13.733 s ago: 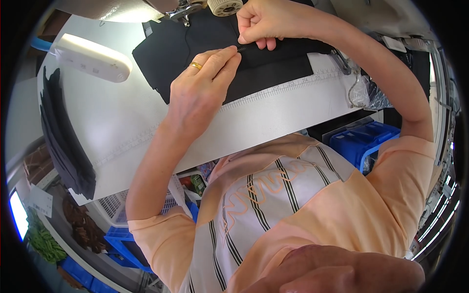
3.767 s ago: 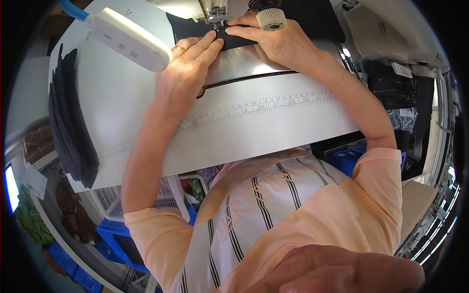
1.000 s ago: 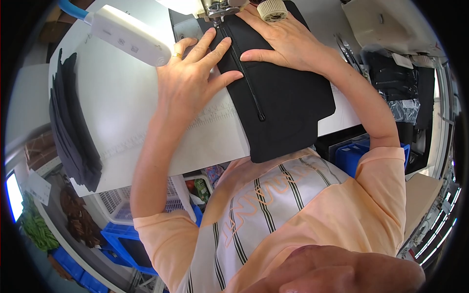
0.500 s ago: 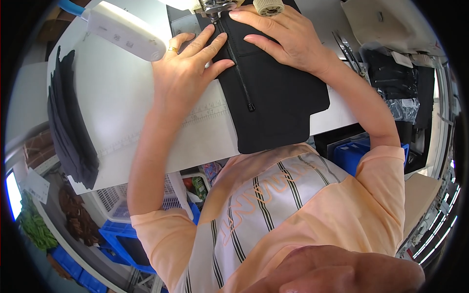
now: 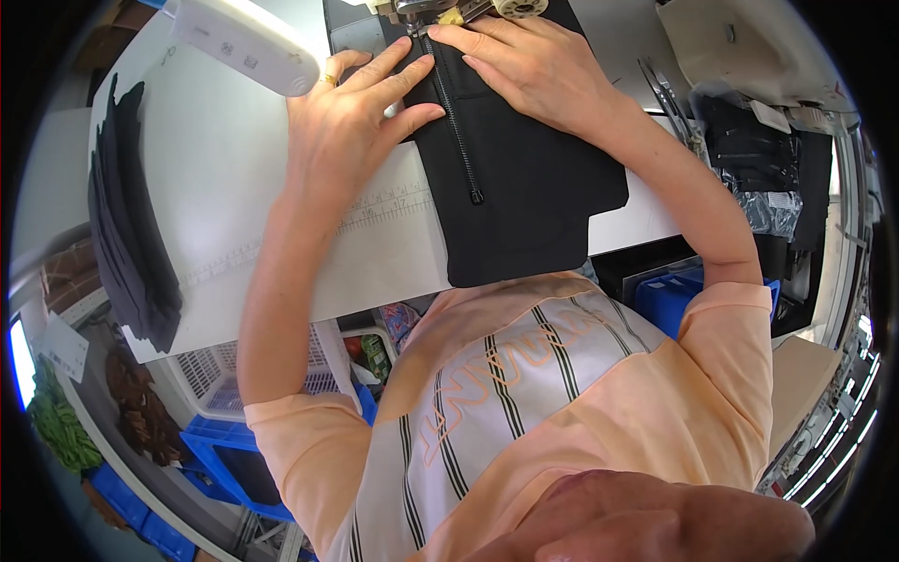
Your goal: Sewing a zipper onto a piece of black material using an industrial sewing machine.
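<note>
A black fabric piece (image 5: pixel 534 211) lies under the presser foot (image 5: pixel 417 23) of a sewing machine at the far edge of the view. A dark metal zipper (image 5: pixel 456 131) runs down it from the foot, its pull at the near end. My left hand (image 5: pixel 342 122) rests open on the fabric's left edge, fingertips just left of the zipper. Flat on the fabric to the right of the zipper is my right hand (image 5: pixel 543 75), also open, its index fingertip close to the foot. The needle tip is too small to make out.
A white lamp-like device (image 5: pixel 248 47) hangs over the table's far left. Stacked dark fabric strips (image 5: pixel 136 225) lie along the left edge. Scissors or tweezers (image 5: pixel 665 94) and bagged black pieces (image 5: pixel 754 150) are at right. A white basket (image 5: pixel 225 375) stands below the table.
The view shifts slightly. My right index fingertip is a little closer to the zipper beside the foot, and the fabric sits slightly farther up in the picture. Both hands stay on the fabric.
</note>
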The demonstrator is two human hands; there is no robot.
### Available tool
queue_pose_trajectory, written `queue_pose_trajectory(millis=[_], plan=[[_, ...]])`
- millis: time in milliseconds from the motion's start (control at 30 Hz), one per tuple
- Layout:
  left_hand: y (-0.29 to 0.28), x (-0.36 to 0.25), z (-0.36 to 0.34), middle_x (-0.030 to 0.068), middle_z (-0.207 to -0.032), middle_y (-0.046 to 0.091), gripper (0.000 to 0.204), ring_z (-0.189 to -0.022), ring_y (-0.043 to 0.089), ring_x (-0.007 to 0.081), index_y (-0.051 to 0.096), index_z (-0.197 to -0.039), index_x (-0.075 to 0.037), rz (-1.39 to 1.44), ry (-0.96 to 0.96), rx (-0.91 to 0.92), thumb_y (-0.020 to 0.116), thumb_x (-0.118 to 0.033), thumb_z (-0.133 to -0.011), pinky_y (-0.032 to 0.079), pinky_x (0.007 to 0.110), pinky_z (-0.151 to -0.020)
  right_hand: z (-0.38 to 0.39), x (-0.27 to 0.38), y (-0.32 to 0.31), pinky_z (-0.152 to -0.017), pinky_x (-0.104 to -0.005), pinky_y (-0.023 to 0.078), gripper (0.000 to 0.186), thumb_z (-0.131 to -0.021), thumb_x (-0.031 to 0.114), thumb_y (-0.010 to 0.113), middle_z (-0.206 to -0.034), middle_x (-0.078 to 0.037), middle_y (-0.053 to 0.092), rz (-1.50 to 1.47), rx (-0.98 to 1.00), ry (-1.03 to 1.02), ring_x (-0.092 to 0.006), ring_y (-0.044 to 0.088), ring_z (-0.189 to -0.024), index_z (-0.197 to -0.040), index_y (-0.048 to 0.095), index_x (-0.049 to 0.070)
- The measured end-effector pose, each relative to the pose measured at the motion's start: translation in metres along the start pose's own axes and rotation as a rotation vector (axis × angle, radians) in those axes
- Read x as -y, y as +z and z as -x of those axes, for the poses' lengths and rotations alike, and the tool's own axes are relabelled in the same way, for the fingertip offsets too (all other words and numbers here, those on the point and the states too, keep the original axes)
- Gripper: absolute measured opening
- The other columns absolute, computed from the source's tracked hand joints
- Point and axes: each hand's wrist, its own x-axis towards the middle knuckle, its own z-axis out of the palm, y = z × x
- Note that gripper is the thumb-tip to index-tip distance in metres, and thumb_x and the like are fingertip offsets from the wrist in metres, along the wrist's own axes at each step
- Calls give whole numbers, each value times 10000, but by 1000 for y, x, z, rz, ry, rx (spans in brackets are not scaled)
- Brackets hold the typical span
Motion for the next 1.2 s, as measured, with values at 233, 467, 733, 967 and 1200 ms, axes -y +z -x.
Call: queue_pose_trajectory(millis=[233,467,733,967,1200], plan=[[0,1,4,-13,-1215,679,438,-1068,605,250,713,-1139,-164,50,-45,44,779,-370,-759,440,429,-855,15,-2,-2,-853,-361,535,301,-897,110,588,-1062,-145,668,-210,-15,53,-298,645,-967,-1175,623,0],[-62,-40,59,15,-1338,595,603,-1321,456,256,610,-1299,-128,247,-37,337,763,-380,-773,219,597,-1105,107,67,-67,-1030,-465,439,635,-736,330,784,-1369,-127,551,-334,273,-105,-324,511,-1274,-1263,572,47],[-54,-85,74,12,-1286,581,560,-1253,504,245,635,-1234,-137,184,14,221,786,-342,-735,272,554,-1096,111,67,-60,-892,-411,527,212,-826,107,711,-1149,-144,677,-489,123,-14,-332,626,-1111,-1009,665,12],[-43,-75,36,62,-878,613,180,-774,599,252,695,-905,-14,545,-198,151,699,-190,-870,479,345,-698,77,81,-95,-690,-325,539,193,-831,164,735,-917,-109,710,-559,-139,-69,-288,680,-808,-879,665,-8],[-48,-70,26,66,-810,565,298,-679,492,187,651,-901,52,751,-383,363,654,-245,-928,391,310,-618,102,100,-48,-920,-386,512,575,-753,271,737,-1284,-144,595,-213,96,31,-304,597,-1136,-1227,576,-12]])
